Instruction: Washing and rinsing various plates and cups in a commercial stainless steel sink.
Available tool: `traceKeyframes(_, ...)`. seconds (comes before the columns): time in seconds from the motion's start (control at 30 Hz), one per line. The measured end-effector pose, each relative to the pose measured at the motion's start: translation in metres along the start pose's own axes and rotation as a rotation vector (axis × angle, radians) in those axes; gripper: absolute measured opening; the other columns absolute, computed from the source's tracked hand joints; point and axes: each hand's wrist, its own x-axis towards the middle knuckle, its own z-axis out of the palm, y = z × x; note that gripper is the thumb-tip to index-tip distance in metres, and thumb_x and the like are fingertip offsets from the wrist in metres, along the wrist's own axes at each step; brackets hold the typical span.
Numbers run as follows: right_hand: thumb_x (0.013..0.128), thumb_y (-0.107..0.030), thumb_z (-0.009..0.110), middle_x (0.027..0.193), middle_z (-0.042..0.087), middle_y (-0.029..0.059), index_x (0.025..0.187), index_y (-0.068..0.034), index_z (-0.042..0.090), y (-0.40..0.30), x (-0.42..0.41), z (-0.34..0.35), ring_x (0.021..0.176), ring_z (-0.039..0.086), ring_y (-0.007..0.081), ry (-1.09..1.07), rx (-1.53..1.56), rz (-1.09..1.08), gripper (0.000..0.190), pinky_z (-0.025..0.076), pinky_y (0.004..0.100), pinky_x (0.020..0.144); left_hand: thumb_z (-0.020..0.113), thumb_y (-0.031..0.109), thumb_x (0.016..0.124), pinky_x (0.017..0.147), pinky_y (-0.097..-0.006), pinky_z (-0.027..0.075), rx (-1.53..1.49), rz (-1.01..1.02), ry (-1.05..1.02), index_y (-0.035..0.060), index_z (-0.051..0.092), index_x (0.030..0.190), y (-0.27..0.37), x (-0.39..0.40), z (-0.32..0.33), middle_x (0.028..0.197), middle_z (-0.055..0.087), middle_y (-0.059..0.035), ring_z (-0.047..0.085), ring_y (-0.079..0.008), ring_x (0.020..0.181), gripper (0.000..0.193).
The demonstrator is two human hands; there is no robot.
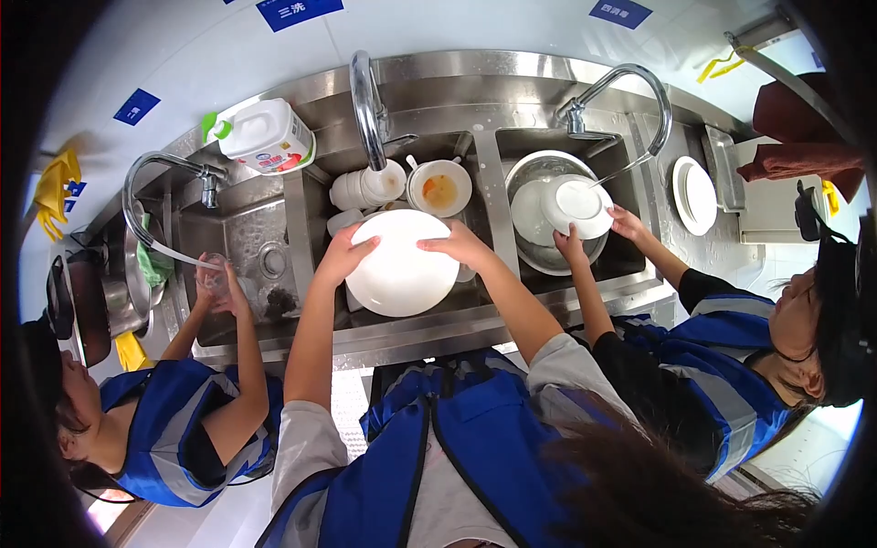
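Between my two hands is a large white plate (403, 267), held by its sides over the middle sink basin (322, 288). My left hand (344, 252) grips the left edge, its thumb on the upper face. On the opposite edge my right hand (460, 244) has its thumb laid the same way. Beyond the plate, stacked white bowls (356, 186) lie in the basin. Beside them a white bowl (438, 190) contains yellowish liquid and an orange bit. Part of the basin's contents is hidden beneath the plate.
A chrome faucet (363, 103) arches over my basin. At the right, a person rinses a white bowl (577, 202) above a metal basin (524, 168). Leftward, another person holds a clear glass (214, 274) under water. A white detergent jug (268, 137) stands on the ledge.
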Motion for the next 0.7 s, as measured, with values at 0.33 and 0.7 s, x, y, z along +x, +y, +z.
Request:
traceKeyframes(0.33, 0.075, -0.025, 0.069, 0.094, 0.060, 0.0074, 0.109, 0.004, 0.052, 0.043, 0.008, 0.023, 0.080, 0.058, 0.0135, 0.583, 0.632, -0.060, 0.048, 0.047, 0.0272, 0.070, 0.063, 0.002, 0.078, 0.084, -0.0332, 0.045, -0.739, -0.011, 0.530, -0.0042, 0.043, 0.118, -0.067, -0.029, 0.091, 0.114, 0.053, -0.0136, 0.054, -0.0212, 0.101, 0.045)
traceKeyframes(0.7, 0.065, -0.039, 0.073, 0.092, 0.064, 0.0144, 0.101, 0.003, 0.058, 0.030, 0.011, -0.020, 0.085, 0.062, 0.0204, 0.324, -0.083, -0.135, 0.057, 0.046, 0.0292, 0.075, 0.066, 0.013, 0.076, 0.072, -0.0286, 0.048, -0.123, 0.000, 0.140, -0.0050, 0.056, 0.103, -0.051, -0.028, 0.051, 0.093, 0.063, -0.0099, 0.059, -0.0157, 0.081, 0.034)
